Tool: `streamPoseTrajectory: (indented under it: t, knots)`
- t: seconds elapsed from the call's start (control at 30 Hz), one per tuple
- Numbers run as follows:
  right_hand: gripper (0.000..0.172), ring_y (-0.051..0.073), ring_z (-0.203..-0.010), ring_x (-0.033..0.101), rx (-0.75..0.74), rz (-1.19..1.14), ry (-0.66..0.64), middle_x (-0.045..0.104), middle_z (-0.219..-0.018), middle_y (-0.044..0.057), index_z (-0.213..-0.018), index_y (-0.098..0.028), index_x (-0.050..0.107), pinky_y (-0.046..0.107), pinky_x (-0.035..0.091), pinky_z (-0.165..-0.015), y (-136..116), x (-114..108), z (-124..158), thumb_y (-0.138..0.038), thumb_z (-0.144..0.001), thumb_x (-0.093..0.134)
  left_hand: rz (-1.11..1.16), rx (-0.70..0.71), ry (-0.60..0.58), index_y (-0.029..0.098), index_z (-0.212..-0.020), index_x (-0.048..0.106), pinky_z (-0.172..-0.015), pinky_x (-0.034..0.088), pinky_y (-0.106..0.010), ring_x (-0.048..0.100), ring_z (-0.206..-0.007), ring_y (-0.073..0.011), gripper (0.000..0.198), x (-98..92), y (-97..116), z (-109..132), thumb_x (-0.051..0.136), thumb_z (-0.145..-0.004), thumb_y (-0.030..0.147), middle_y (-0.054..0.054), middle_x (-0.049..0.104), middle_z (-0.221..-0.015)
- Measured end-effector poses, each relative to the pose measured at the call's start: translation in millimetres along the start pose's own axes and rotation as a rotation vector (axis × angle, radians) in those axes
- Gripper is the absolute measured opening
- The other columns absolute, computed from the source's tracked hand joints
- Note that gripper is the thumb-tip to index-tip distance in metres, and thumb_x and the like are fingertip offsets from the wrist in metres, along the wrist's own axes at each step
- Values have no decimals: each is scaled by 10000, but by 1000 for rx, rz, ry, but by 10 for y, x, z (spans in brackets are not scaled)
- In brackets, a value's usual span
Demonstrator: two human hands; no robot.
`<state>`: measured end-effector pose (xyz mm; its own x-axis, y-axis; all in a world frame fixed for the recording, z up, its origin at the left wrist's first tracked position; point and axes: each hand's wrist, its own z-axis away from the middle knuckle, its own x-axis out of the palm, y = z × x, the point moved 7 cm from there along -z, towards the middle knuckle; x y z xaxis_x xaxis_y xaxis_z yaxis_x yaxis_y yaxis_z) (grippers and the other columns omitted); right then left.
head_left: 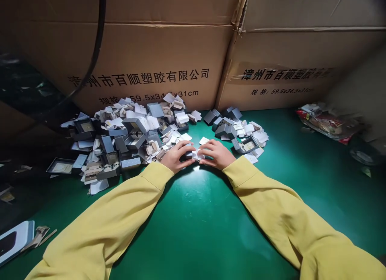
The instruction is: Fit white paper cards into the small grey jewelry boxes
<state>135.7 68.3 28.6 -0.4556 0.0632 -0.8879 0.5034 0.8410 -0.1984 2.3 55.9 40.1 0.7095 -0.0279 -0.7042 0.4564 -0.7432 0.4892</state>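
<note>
Both arms wear yellow sleeves and reach forward over a green table (196, 223). My left hand (176, 154) curls around a small dark grey box (188, 153), its fingers closed on it. My right hand (217, 152) has its fingers pressed on a small white paper insert (198, 154) at the box's right side. The two hands meet at the middle of the table, just in front of a heap of small grey boxes and white and beige inserts (126, 139).
A smaller cluster of grey boxes and white inserts (238, 131) lies right of the hands. Two large printed cardboard cartons (157, 51) (301, 55) wall off the back. Crumpled wrappers (325, 121) lie far right. A phone-like device (13, 240) rests at the lower left.
</note>
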Motion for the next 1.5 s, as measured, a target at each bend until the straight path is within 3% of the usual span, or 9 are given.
streamPoseTrajectory:
  t: [0.37, 0.5, 0.67, 0.87, 1.1, 1.3, 1.5]
  knots:
    - [284, 242, -1025, 437, -134, 254, -2, 594, -1078, 70, -1010, -237, 596, 370, 332, -771, -75, -36, -3, -418, -879, 420, 86, -21, 23, 198, -1071, 553, -969, 410, -393, 491, -1133, -221, 307, -19, 15, -28, 585, -778, 283, -116, 545, -1158]
    - [293, 222, -941, 456, -120, 246, 4, 600, -965, 85, -966, -205, 600, 346, 334, -708, -118, -29, -1, -411, -879, 410, 167, -85, 19, 210, -1100, 551, -997, 389, -408, 480, -1167, -222, 305, -10, -52, -14, 547, -803, 278, -107, 539, -1219]
    - [330, 225, -909, 451, -182, 244, 28, 597, -983, 83, -914, -186, 601, 344, 344, -699, -241, -43, 13, -466, -859, 434, 197, -124, -15, 213, -1147, 544, -1042, 347, -386, 445, -1218, -215, 328, 24, -99, 12, 501, -828, 279, -89, 516, -1282]
    - [249, 207, -846, 460, -263, 289, 64, 598, -848, 70, -859, -171, 585, 335, 331, -647, -327, -22, 17, -367, -872, 430, 224, -151, -75, 177, -1182, 520, -1058, 317, -375, 384, -1268, -214, 351, 79, -99, 28, 450, -853, 279, -103, 432, -1361]
    - [194, 199, -809, 443, -256, 141, 60, 567, -766, 66, -716, -180, 533, 330, 377, -666, -322, -15, -13, -295, -845, 447, 271, -156, -63, 167, -1155, 531, -1011, 379, -359, 406, -1253, -223, 334, 110, -83, 40, 460, -844, 267, -124, 434, -1356]
    - [92, 186, -762, 393, -246, 24, 44, 543, -761, 58, -762, -178, 536, 334, 417, -717, -313, -3, -37, -218, -810, 468, 206, -150, -47, 170, -1140, 537, -1002, 389, -352, 435, -1231, -211, 321, 88, -30, 30, 458, -837, 239, -109, 469, -1330]
    - [124, 186, -762, 388, -222, -11, 78, 525, -703, 49, -684, -188, 511, 328, 428, -709, -288, 23, -39, -233, -797, 487, 110, -104, -44, 171, -1139, 532, -1002, 388, -334, 448, -1221, -201, 315, 85, -25, 41, 454, -841, 237, -112, 496, -1304]
